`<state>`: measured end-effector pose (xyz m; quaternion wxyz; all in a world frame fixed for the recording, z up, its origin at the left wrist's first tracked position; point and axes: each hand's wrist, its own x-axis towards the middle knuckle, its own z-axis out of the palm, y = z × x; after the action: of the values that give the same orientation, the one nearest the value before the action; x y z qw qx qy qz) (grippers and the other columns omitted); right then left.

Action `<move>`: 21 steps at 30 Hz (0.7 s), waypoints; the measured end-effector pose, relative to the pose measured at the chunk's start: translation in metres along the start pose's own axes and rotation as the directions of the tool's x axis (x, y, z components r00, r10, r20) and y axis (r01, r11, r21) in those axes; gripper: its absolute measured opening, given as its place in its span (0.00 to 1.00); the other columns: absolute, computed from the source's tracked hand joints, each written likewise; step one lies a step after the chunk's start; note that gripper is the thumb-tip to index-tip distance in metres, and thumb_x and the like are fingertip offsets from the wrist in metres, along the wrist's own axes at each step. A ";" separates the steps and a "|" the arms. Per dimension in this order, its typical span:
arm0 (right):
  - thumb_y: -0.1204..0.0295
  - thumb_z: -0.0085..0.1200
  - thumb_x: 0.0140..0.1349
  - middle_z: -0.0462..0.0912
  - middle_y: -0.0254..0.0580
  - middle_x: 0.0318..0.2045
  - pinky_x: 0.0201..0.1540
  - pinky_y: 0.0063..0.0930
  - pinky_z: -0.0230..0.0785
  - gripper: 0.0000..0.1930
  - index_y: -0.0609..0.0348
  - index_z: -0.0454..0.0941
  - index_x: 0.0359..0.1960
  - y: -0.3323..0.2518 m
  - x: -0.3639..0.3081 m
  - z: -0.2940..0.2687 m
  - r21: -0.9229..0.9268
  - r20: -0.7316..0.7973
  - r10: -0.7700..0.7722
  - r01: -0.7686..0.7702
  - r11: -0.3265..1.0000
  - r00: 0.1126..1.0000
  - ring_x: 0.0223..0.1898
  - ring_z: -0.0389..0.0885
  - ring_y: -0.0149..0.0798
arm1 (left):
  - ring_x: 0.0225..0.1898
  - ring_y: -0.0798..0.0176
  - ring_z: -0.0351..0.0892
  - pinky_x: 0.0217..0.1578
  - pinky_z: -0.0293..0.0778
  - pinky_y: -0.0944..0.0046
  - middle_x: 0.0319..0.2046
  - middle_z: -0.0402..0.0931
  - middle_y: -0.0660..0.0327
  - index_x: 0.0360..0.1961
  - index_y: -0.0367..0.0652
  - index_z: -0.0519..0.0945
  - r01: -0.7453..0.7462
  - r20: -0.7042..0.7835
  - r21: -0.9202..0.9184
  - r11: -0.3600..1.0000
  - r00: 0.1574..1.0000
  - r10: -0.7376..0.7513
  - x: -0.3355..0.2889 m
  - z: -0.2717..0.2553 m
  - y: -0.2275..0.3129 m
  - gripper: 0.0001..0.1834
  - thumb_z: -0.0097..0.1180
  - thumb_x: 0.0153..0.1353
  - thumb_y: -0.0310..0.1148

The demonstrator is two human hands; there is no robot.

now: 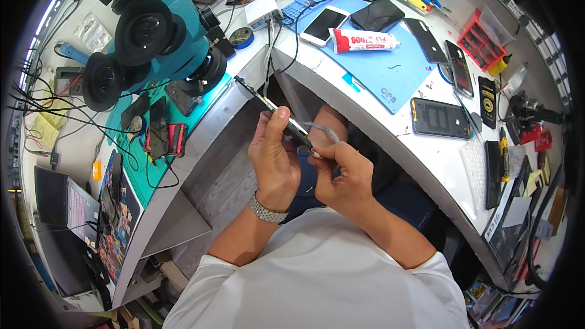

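My left hand (pixel 277 152) is closed round a thin dark phone (pixel 258 93), seen nearly edge-on and tilted, its far end pointing up and left. It looks like a phone without its back cover, but its face is turned away. At the phone's near end, my right hand (pixel 346 176) pinches a small pale plug (pixel 315 154). A grey cable (pixel 327 130) loops up from there behind my fingers. The plug touches the phone's end; whether it sits in the port I cannot tell. Both hands are above my lap, in the gap between the desk's two wings.
A teal microscope (pixel 177 39) stands over a green mat (pixel 159 176) on the left. On the blue mat (pixel 390 82) lie a white phone (pixel 325 25), a red-and-white tube (pixel 364 40) and a black phone (pixel 377 15). Further right are another phone (pixel 440 118) and a red drawer box (pixel 478 39).
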<state>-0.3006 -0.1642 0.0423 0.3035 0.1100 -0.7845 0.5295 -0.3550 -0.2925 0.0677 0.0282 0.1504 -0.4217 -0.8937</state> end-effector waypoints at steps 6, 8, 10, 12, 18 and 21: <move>0.73 0.77 0.63 0.90 0.50 0.40 0.40 0.37 0.83 0.17 0.62 0.84 0.50 -0.018 0.002 -0.014 0.132 0.096 -0.047 0.034 0.991 0.994 0.39 0.91 0.49 | 0.54 0.62 0.77 0.55 0.79 0.57 0.56 0.75 0.56 0.75 0.34 0.67 0.316 0.427 -0.382 0.868 0.894 -0.138 0.017 -0.031 0.011 0.45 0.76 0.63 0.41; 0.70 0.78 0.63 0.90 0.51 0.45 0.45 0.39 0.82 0.20 0.61 0.84 0.53 -0.019 0.004 -0.014 0.165 -0.001 -0.095 0.094 0.982 0.995 0.44 0.90 0.51 | 0.53 0.64 0.74 0.53 0.77 0.60 0.55 0.73 0.58 0.76 0.34 0.66 0.512 0.608 -0.439 0.738 0.774 -0.176 0.019 -0.039 0.017 0.50 0.79 0.59 0.42; 0.72 0.74 0.65 0.77 0.61 0.66 0.54 0.42 0.79 0.20 0.60 0.84 0.57 -0.017 0.003 -0.017 0.129 0.031 -0.090 0.085 0.988 0.995 0.55 0.85 0.55 | 0.53 0.65 0.71 0.51 0.75 0.62 0.54 0.70 0.59 0.80 0.33 0.63 0.633 0.727 -0.432 0.643 0.666 -0.167 0.022 -0.051 0.012 0.58 0.84 0.55 0.45; 0.74 0.72 0.66 0.67 0.65 0.75 0.57 0.43 0.77 0.20 0.59 0.85 0.59 -0.012 0.008 -0.015 0.073 0.000 -0.110 0.110 0.991 0.994 0.59 0.81 0.55 | 0.53 0.65 0.71 0.50 0.76 0.62 0.54 0.70 0.59 0.81 0.33 0.62 0.706 0.799 -0.407 0.580 0.582 -0.148 0.021 -0.059 0.009 0.62 0.85 0.53 0.47; 0.75 0.68 0.67 0.57 0.68 0.79 0.67 0.54 0.68 0.20 0.48 0.88 0.61 -0.026 0.019 -0.021 -0.073 0.102 -0.061 0.068 0.995 0.993 0.69 0.69 0.61 | 0.53 0.62 0.78 0.50 0.80 0.60 0.58 0.74 0.53 0.83 0.30 0.57 0.706 0.837 -0.321 0.631 0.523 -0.160 0.018 -0.071 -0.004 0.67 0.85 0.51 0.49; 0.71 0.68 0.68 0.57 0.69 0.79 0.70 0.56 0.65 0.19 0.48 0.89 0.61 -0.029 0.024 -0.023 -0.094 0.121 -0.053 0.065 0.993 0.991 0.71 0.66 0.62 | 0.52 0.60 0.82 0.52 0.82 0.60 0.61 0.79 0.50 0.83 0.29 0.56 0.683 0.812 -0.311 0.661 0.552 -0.188 0.014 -0.075 -0.007 0.69 0.84 0.49 0.50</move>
<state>-0.2969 -0.1519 0.0846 0.2770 0.1493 -0.8225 0.4738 -0.3459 -0.3462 0.0145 -0.3315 -0.1240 -0.0364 -0.9346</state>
